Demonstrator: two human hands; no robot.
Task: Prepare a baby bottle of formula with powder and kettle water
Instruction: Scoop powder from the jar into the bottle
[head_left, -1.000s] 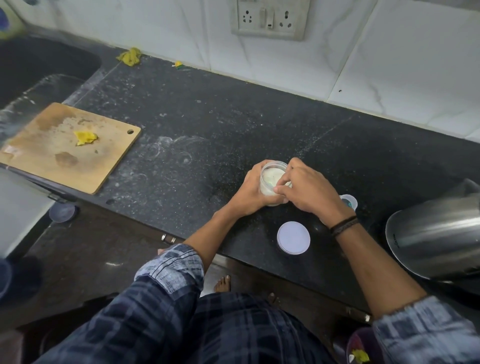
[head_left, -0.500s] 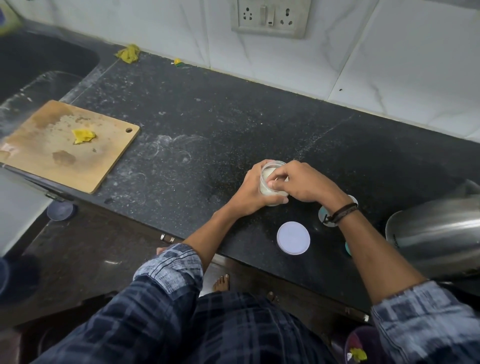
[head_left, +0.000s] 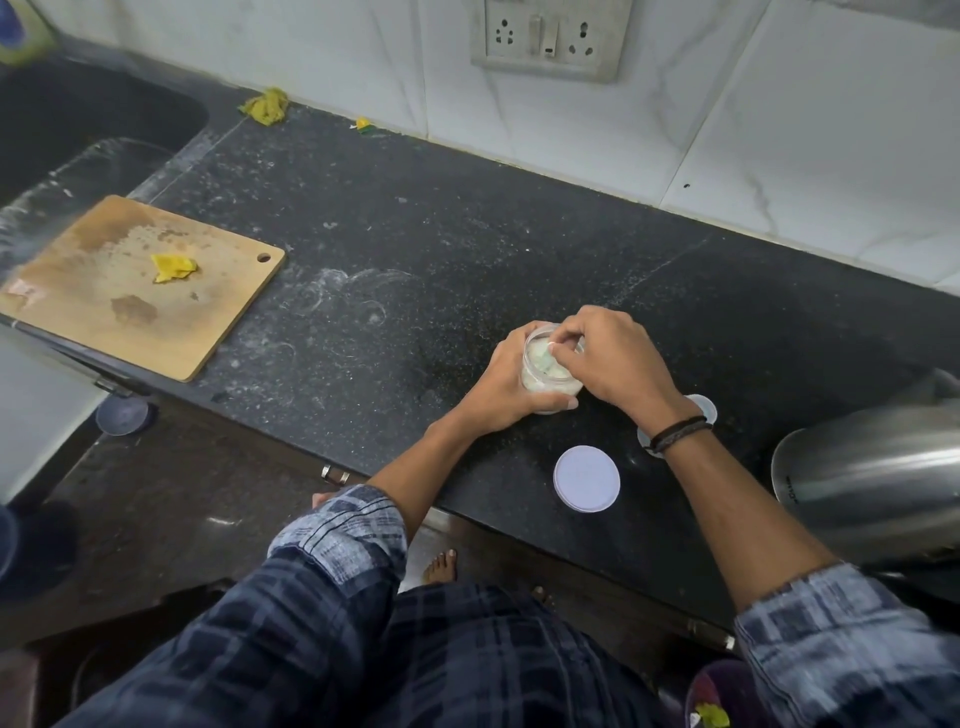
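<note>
- Jar (head_left: 550, 383) of white powder stands open on the counter (head_left: 415, 234), well left of the kettle (head_left: 872, 478).
- Left hand (head_left: 506, 387), left of the kettle and on the jar's far side from it, grips the jar: fingers curled round its wall, thumb across the near side.
- Right hand (head_left: 613, 358) is over the jar on the kettle side, with its fingertips (head_left: 563, 353) bunched and dipped into the mouth beside a pale green bit. Whether they pinch it I cannot tell.
- Lid (head_left: 586, 478), white and flat, lies left of the kettle, near the counter's front edge.
- Clear round piece (head_left: 701, 408) sits left of the kettle, partly hidden under the right wrist; what it is I cannot tell.
- Board (head_left: 140, 312) with a yellow scrap (head_left: 173, 267) lies far left of the kettle.
</note>
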